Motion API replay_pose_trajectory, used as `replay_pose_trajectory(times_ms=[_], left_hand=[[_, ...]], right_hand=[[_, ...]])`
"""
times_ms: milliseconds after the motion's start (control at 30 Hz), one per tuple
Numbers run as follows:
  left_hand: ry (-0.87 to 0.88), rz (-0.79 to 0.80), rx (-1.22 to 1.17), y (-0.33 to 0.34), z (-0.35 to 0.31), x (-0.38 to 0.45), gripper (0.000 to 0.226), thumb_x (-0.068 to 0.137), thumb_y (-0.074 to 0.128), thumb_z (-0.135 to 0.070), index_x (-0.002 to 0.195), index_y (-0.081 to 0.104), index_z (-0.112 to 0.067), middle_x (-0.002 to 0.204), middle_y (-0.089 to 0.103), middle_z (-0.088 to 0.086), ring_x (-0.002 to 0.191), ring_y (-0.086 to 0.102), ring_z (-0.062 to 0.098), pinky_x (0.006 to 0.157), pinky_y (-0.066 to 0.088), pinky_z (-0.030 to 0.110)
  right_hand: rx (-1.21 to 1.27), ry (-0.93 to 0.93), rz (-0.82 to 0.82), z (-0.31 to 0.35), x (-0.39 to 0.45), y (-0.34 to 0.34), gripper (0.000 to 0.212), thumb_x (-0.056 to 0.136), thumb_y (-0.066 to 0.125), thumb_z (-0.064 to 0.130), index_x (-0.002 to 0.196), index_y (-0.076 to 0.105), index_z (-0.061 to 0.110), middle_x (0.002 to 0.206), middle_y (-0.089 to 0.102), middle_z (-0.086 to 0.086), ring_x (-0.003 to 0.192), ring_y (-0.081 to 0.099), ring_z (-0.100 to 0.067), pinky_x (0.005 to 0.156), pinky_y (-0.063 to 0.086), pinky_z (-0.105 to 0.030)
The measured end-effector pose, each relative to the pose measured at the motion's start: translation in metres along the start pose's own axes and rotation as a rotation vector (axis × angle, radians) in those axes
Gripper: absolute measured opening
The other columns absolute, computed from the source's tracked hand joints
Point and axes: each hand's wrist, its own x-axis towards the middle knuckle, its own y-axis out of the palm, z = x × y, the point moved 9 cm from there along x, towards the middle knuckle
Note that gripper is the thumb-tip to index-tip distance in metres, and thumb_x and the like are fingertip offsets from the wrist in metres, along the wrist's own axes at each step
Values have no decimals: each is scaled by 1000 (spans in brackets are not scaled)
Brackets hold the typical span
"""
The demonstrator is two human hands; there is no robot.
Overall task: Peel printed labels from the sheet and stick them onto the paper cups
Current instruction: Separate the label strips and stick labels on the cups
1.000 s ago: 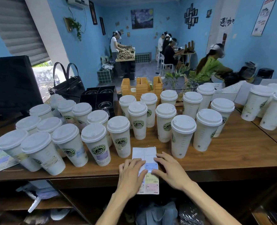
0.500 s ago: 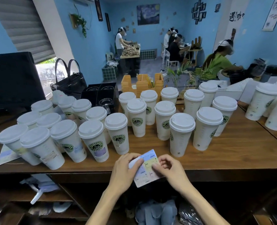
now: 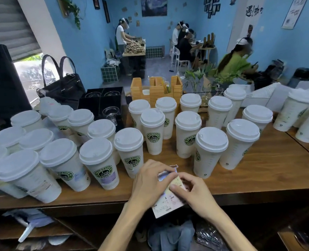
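Note:
Both hands hold the label sheet (image 3: 165, 201) above the front edge of the wooden counter (image 3: 269, 171). My left hand (image 3: 149, 180) grips its upper left part, fingers curled over the top. My right hand (image 3: 193, 191) pinches the sheet's right side, thumb pressed on its face. The sheet is tilted and bent; its lower printed part shows below my hands. Several lidded white paper cups with green logos stand on the counter, the nearest (image 3: 130, 151) just beyond my left hand. Cups at the left (image 3: 103, 165) carry stuck labels.
A black handbag (image 3: 63, 86) and a black box with glasses (image 3: 103, 104) stand behind the left cups. Wooden holders (image 3: 157, 89) and a plant (image 3: 195, 78) sit further back. More cups (image 3: 295, 109) stand far right. Shelves lie below the counter. People work in the room behind.
The sheet was lifted off the counter into both hands and now sits tilted and bent between them. My fingers have closed tighter over its top part. The camera moved nearer.

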Motion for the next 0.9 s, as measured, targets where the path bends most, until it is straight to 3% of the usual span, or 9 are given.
replay_pose_trajectory(times_ms=[133, 400, 633, 900], left_hand=[[-31, 51, -48, 4, 8, 4, 5, 90, 75, -39, 91, 79, -36, 89, 68, -34, 100, 60, 0, 84, 43, 15], [-64, 100, -86, 10, 12, 7, 11, 97, 68, -32, 90, 76, -33, 91, 69, -25, 101, 57, 3, 85, 43, 19], [-151, 67, -150, 14, 16, 10, 14, 98, 67, -34, 87, 76, -32, 93, 70, -27, 98, 55, 4, 83, 39, 17], [-194, 37, -122, 15, 5, 7, 5, 85, 81, -37, 85, 80, -33, 88, 72, -25, 96, 59, -1, 83, 38, 12]], right_hand=[[-68, -19, -30, 2, 6, -1, 20, 93, 76, 11, 106, 77, 27, 102, 78, 4, 94, 70, -8, 83, 50, -24], [-101, -11, -25, 2, 8, -3, 21, 93, 74, 14, 108, 76, 28, 107, 77, 2, 99, 71, -16, 89, 53, -34], [21, 40, 18, -4, 2, -5, 27, 94, 74, 5, 118, 71, 18, 108, 78, -2, 98, 74, -14, 83, 54, -23], [33, 50, 39, -2, 2, -15, 32, 92, 73, -2, 116, 71, 18, 105, 79, -1, 96, 73, -10, 81, 52, -19]])
